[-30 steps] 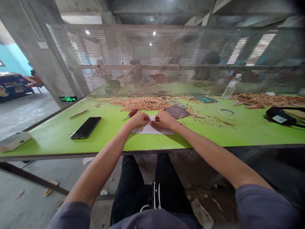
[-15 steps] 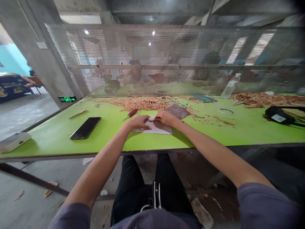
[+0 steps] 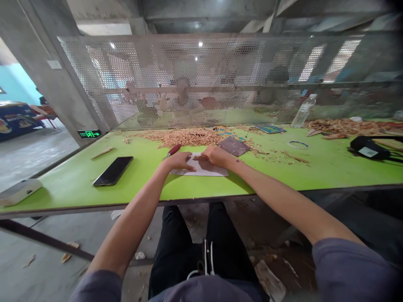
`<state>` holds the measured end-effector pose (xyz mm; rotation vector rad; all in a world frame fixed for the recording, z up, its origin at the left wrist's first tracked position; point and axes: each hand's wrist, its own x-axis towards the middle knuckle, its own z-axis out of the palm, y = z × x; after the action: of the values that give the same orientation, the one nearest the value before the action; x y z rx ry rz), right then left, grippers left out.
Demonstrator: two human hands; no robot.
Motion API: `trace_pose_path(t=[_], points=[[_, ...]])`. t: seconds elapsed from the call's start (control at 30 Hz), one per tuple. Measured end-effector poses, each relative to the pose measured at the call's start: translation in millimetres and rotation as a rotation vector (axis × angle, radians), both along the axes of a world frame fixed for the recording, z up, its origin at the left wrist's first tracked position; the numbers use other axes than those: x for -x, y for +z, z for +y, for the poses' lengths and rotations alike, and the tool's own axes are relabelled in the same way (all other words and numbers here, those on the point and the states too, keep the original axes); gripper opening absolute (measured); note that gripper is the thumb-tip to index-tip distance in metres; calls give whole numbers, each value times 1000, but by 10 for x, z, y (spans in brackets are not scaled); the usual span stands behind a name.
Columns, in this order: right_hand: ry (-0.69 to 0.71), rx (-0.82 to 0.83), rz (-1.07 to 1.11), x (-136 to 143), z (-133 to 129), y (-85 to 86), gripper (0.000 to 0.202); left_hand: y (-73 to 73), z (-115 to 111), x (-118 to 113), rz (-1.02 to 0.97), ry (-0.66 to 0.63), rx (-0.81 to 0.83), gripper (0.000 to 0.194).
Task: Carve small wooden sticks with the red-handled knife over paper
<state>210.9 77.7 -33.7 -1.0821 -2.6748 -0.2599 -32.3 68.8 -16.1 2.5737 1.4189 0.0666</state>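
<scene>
A white sheet of paper (image 3: 210, 170) lies on the green table (image 3: 283, 176) in front of me. My left hand (image 3: 178, 161) rests palm down on its left part, fingers stretched along the sheet. My right hand (image 3: 218, 156) sits knuckles up on the sheet's far edge, fingertips pointing left and touching the paper near the left hand. Whether something small is pinched under those fingers is hidden. A red-handled knife (image 3: 173, 150) lies just beyond the left hand. A brown sheet (image 3: 233, 146) lies just beyond the right hand.
A black phone (image 3: 113, 170) and a wooden stick (image 3: 102, 152) lie to the left, a white box (image 3: 19, 191) at the far left edge. A pile of wood shavings (image 3: 185, 136) lies before a perforated metal screen (image 3: 220, 75). To the right are a bottle (image 3: 302, 111), a ring (image 3: 298, 145) and a black bag (image 3: 367, 147).
A second ago both hands were pinched together over a small dark piece above the paper. The left hand has since flattened onto the sheet, and the right hand has lowered its fingertips to it.
</scene>
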Motion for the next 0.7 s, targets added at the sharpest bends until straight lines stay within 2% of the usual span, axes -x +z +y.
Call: trace_pose_path(t=[0.1,0.23,0.47,0.7], points=[[-9,8,-57,15,-28,28,25,-8,0,-3,-10,-16,-9,76],[-33,41,-3,36,-35,12,28,-11,5,-5,6,-28,-18,73],[37,26,71,216,-151,3,26,-18,5,-9,-16,-41,-27,62],[-33,137,134,54,-38,16,22,-25,-13,-41,-13,11,-20,71]])
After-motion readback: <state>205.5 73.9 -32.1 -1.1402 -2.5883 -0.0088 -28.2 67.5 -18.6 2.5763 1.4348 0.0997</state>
